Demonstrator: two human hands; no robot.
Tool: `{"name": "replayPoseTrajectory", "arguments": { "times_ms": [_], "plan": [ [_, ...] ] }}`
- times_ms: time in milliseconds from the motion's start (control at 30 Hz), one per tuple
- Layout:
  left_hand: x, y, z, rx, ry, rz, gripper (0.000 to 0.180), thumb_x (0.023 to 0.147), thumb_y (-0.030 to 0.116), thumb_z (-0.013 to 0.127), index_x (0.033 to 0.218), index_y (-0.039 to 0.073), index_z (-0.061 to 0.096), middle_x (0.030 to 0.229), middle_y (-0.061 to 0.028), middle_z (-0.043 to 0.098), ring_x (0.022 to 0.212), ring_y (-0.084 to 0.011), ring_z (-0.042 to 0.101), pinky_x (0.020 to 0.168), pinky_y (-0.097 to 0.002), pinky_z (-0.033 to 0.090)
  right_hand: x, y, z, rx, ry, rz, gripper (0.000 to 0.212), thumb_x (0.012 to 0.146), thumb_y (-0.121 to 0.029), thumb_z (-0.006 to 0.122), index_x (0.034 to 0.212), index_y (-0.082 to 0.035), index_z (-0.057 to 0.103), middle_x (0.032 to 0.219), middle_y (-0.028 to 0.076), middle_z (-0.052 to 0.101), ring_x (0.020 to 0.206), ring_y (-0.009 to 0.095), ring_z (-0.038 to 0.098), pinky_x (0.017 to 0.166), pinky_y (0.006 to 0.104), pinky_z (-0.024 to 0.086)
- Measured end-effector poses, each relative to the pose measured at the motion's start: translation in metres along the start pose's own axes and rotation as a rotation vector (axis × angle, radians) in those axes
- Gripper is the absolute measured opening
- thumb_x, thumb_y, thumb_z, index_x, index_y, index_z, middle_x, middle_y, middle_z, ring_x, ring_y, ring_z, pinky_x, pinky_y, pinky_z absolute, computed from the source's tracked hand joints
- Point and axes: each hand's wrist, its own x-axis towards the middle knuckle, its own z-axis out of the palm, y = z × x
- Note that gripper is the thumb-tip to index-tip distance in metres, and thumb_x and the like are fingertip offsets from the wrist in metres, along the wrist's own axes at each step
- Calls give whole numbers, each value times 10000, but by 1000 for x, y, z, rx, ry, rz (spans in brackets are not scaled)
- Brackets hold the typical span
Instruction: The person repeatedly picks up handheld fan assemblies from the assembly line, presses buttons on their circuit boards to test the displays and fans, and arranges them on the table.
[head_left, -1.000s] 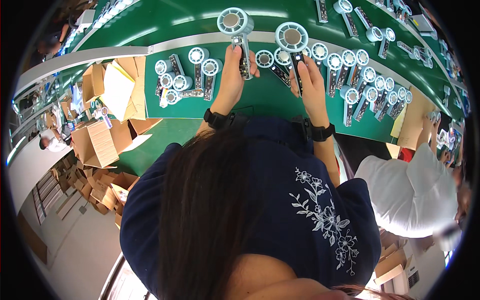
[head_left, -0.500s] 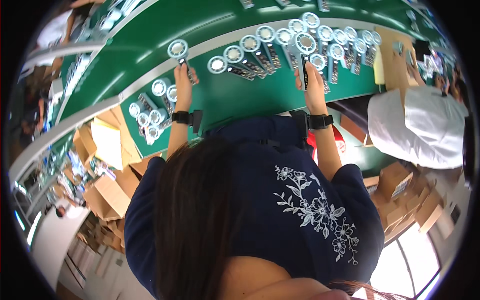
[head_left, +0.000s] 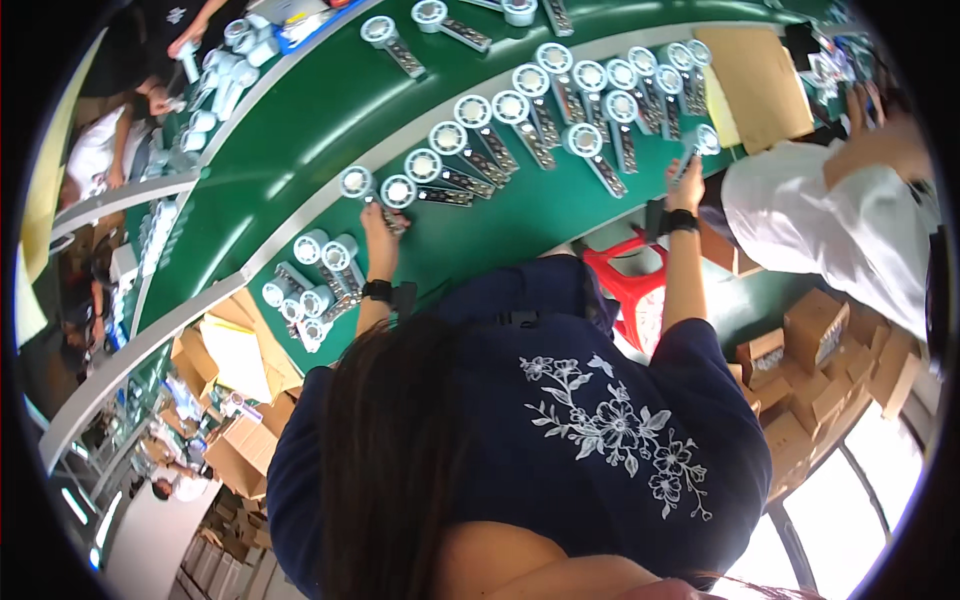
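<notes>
My left hand (head_left: 381, 245) is closed around the handle of a pale blue handheld unit (head_left: 356, 182) with a round ringed head; its handle has an exposed dark board. This unit is just left of another like it (head_left: 398, 191), at the left end of a slanting row on the green table. Farther right, at the near table edge, my right hand (head_left: 684, 188) grips the handle of a second such unit (head_left: 707, 139), its head tilted away. Several more lie between my hands, including a nearby one (head_left: 584, 141). A cluster of similar units (head_left: 339, 252) lies beyond my left wrist.
A grey rail (head_left: 300, 222) runs behind the row, with more units on the green surface beyond. Close on my right is a person in a white top (head_left: 780, 205). Cardboard (head_left: 765, 85) lies at the table's right end. A red stool (head_left: 630, 285) and boxes (head_left: 815, 320) stand below.
The view has turned. My right hand has carried its unit rightward, away from the row toward the table's right end. My left hand, still holding its unit, now is beside the row's left end.
</notes>
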Motion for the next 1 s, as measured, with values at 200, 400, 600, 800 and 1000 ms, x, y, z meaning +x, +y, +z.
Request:
{"name": "replayPoseTrajectory", "arguments": {
  "times_ms": [200,400,600,800,1000],
  "plan": [
    [-12,-13,12,-61,-202,-203,328,979,376,363,1069,64,322,999,-181,555,853,-308,633,798,-432,526,92,-17,-10,97,85,42,367,908,-385,478,988,-29,517,823,130,586,650,200,553,554,294,460],
    [-22,-14,5,-22,-187,-275,350,974,393,371,1128,80,349,1055,-176,543,945,-336,602,870,-467,487,160,-63,-21,-88,94,-58,383,929,-395,441,989,-26,526,778,114,601,642,177,560,535,283,453],
    [-32,-2,10,59,-125,-320,395,966,419,378,1172,84,346,1106,-179,526,979,-334,591,882,-444,481,202,-101,8,-419,-166,-39,393,942,-377,421,968,-11,563,802,103,618,680,157,567,623,274,455],
    [-34,11,21,312,11,-442,389,957,435,394,1096,72,406,1046,-137,567,897,-270,621,784,-377,517,236,-101,14,-711,-425,-61,398,961,-340,421,1100,11,546,971,87,634,879,191,595,792,332,460],
    [-14,100,19,1064,-421,-875,396,954,415,396,953,44,537,901,-112,624,733,-212,633,662,-315,523,215,-121,52,-1530,-515,-655,414,946,-349,412,1057,22,559,985,182,634,901,331,603,773,409,454]
  ]
}}
